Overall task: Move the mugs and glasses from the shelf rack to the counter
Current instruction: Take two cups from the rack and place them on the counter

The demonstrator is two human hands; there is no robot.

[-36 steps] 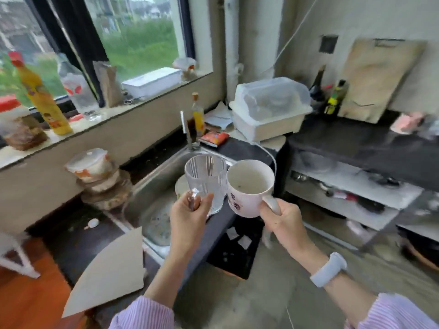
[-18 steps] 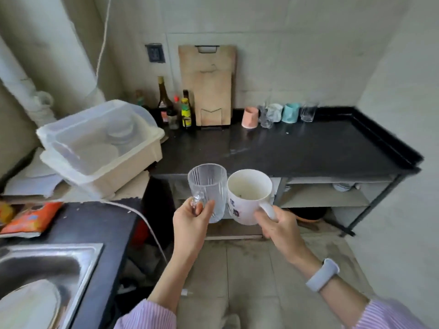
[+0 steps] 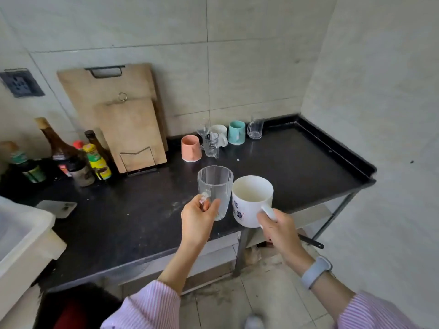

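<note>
The black counter fills the middle of the view, its raised lip running along the back and right edge, with a broad bare stretch of top between the hands and the back wall. Two wooden cutting boards lean on the tiles at back left, bottles crowded beside them. Along the back stand a pink mug, small glasses, a white mug, a teal mug and a clear glass, all upright. Over the counter's front edge, the left hand curls round the handle of a ribbed glass mug, upright, mouth up. Just beside it, the right hand grips the handle of a white printed mug, also upright, handle pointing right toward the wrist.
</note>
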